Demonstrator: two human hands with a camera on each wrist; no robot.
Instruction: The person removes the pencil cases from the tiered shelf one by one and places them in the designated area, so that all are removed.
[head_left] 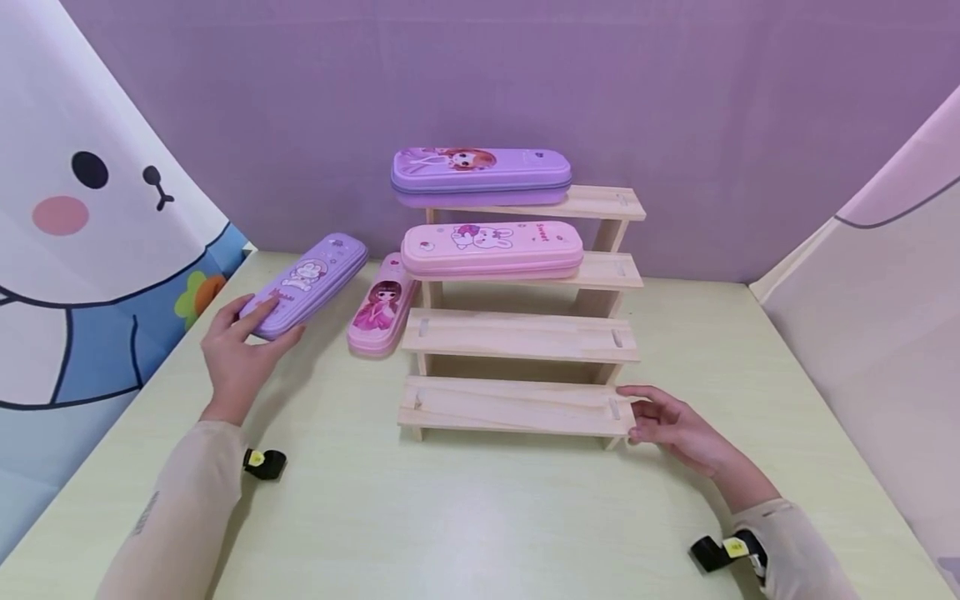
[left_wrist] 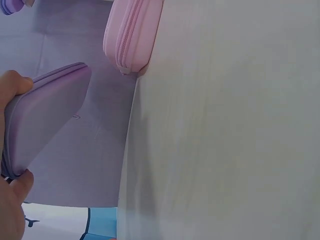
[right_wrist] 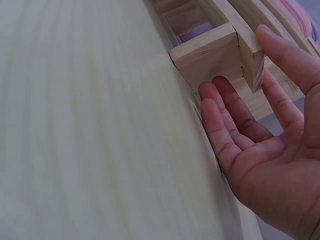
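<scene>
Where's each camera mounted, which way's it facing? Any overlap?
Head: worn on head, facing forward and down at wooden shelf; left hand, right hand, sleeves show.
Left wrist: worn there, facing held purple case and table; part of left hand shows.
Right wrist: worn there, facing wooden shelf's end; right hand shows.
Head and right wrist share wooden shelf and right hand.

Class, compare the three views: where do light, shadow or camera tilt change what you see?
Head view: brightest, with pale glare on the table and soft shadow beside the left sleeve; left wrist view: dimmer, turned sideways, underside of the purple pencil case shaded; right wrist view: also dim and tilted, the right hand partly shaded near the wooden rack.
</scene>
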